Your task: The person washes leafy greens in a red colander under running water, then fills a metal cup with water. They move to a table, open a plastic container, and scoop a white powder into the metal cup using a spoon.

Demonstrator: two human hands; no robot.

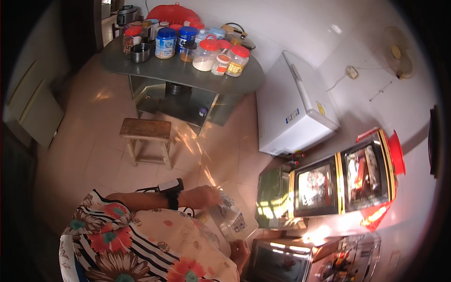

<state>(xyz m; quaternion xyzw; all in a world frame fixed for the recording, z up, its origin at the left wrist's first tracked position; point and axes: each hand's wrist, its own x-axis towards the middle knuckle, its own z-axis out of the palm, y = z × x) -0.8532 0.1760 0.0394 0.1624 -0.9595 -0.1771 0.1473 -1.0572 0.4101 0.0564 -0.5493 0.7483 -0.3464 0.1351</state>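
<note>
My left hand (201,197) is blurred, its fingers at the upper edge of a clear plastic container or bag (219,219). A black strap with a pale device sits on that wrist. Lower down, my right hand (240,251) has curled fingers closed at the bottom end of the same clear plastic. Just beyond the plastic lies a blue-and-white patterned packet (240,224), with a white round object (232,213) beside it. Both rest over a pale, flat surface (251,225) before me. What is inside the plastic cannot be made out.
A wooden stool (146,129) stands on the tiled floor. Behind it, a dark oval table (158,74) bears several jars (205,54) and a metal pot (140,53). A white chest freezer (282,123) stands by the wall. Glass-fronted cabinet (315,190) and green box (273,194) stand ahead.
</note>
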